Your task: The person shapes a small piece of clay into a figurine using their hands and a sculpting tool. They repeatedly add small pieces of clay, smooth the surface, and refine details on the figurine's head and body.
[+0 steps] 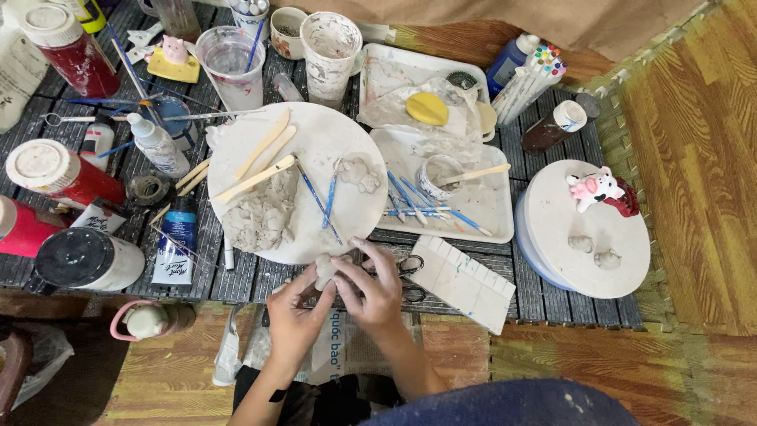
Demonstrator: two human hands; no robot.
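Observation:
Both my hands meet at the near edge of the table around a small lump of grey clay (325,268). My left hand (296,315) cups the lump from below and the left. My right hand (371,288) pinches it from the right with fingertips on top. Just beyond them lies a round white board (315,130) carrying a flattened mass of grey clay (264,217), several wooden modelling tools (256,177), blue-handled tools (319,201) and a small shaped clay piece (361,173).
A white tray (493,221) holds blue tools and a small cup. A second round board (552,229) at right bears a pink-and-white figurine (595,189) and two clay bits. Paint jars (59,170), cups (331,47), markers (532,71), scissors (410,268) and a white palette (461,284) crowd the table.

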